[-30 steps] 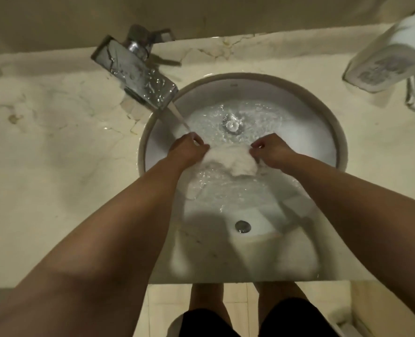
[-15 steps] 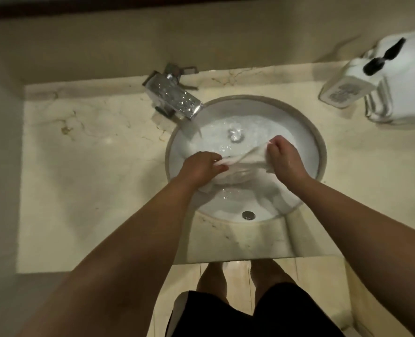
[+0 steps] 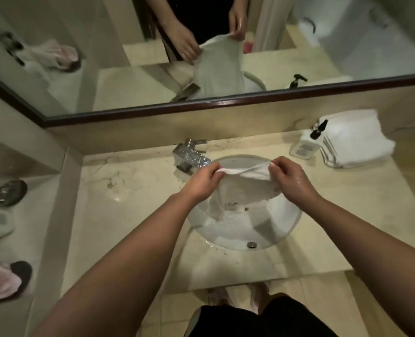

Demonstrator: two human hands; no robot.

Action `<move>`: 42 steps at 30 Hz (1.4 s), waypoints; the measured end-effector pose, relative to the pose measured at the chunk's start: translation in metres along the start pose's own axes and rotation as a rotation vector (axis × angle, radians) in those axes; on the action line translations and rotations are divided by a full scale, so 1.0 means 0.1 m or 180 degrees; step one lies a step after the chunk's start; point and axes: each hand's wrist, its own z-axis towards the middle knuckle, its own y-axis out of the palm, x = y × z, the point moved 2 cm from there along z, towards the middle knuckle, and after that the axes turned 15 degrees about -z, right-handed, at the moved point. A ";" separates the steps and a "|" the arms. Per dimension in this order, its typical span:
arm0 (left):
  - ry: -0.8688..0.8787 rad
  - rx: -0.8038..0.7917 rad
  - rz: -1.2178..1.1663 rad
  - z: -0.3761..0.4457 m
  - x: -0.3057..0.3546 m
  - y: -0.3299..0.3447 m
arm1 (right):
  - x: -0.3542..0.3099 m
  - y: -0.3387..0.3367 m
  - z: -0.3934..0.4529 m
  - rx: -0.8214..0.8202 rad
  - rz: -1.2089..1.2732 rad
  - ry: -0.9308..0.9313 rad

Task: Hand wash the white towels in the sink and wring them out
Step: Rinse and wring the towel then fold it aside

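Wet white towel (image 3: 235,190) held up over the sink (image 3: 286,229), both hands on it.

Left hand (image 3: 202,182) pinching one top corner, right hand (image 3: 289,178) pinching the other, fingers curled tight on the cloth, hands apart with the top edge stretched between them. Rest of the towel hanging down into the round basin, set toward the back of the marble tabletop (image 3: 133,215). Chrome faucet (image 3: 192,159) just behind the left hand. Soap bottle (image 3: 305,145) and a folded stack of white towels (image 3: 355,139) sitting at the back right corner of the tabletop. Mirror (image 3: 128,69) above, towel reflected in it.
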 end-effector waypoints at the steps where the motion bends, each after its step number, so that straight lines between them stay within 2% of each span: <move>1: 0.0010 0.0031 -0.0082 -0.01 0.10 -0.03 | -0.05 -0.09 -0.01 0.0021 0.0090 -0.0044; 4: 0.0128 0.0152 -0.0231 -0.02 0.41 -0.15 | -0.26 -0.39 0.01 -0.0256 -0.0094 -0.0234; 7: 0.0335 0.0271 -0.0344 -0.05 0.71 -0.21 | -0.47 -0.59 0.03 -0.0798 -0.1219 -0.0410; 9: 0.0418 0.0274 -0.0304 -0.06 0.87 -0.24 | -0.53 -0.68 0.05 -0.0938 -0.1539 -0.0390; 15: 0.0471 0.0091 0.0094 -0.15 1.15 -0.36 | -0.47 -1.11 0.03 -0.0947 -0.0539 -0.0251; 19: 0.0583 -0.0270 0.1407 -0.18 0.95 -0.27 | -0.33 -1.09 0.04 -0.0809 -0.0186 -0.0430; 21: 0.0425 -0.0159 0.1682 -0.23 0.76 -0.14 | -0.23 -1.01 0.04 -0.0958 -0.0223 -0.0575; 24: 0.0012 0.0188 0.1608 -0.36 0.51 0.10 | 0.00 -0.83 0.05 -0.1217 -0.0482 -0.0736; 29: -0.0927 0.0629 -0.0122 -0.48 0.23 0.47 | 0.49 -0.58 0.10 -0.1328 -0.0554 -0.0578; 32: -0.1117 0.0660 -0.0817 -0.55 0.08 0.63 | 0.71 -0.44 0.04 -0.1886 -0.0543 -0.0305; 33: -0.1128 0.0620 -0.0762 -0.57 0.03 0.67 | 0.77 -0.39 0.01 -0.2067 -0.0615 -0.0230; 35: -0.1062 0.0446 -0.0079 -0.57 -0.06 0.68 | 0.88 -0.29 0.01 -0.2237 -0.0676 -0.0091; 37: -0.1034 0.0290 0.0565 -0.48 -0.14 0.67 | 0.95 -0.18 0.08 -0.2064 -0.0732 0.0003; 39: -0.1095 0.0211 0.0699 -0.35 -0.26 0.68 | 1.00 -0.07 0.17 -0.1760 -0.0944 0.0002; 42: -0.1389 0.0395 0.0468 -0.10 -0.57 0.73 | 1.10 0.22 0.36 -0.1583 -0.1151 0.0110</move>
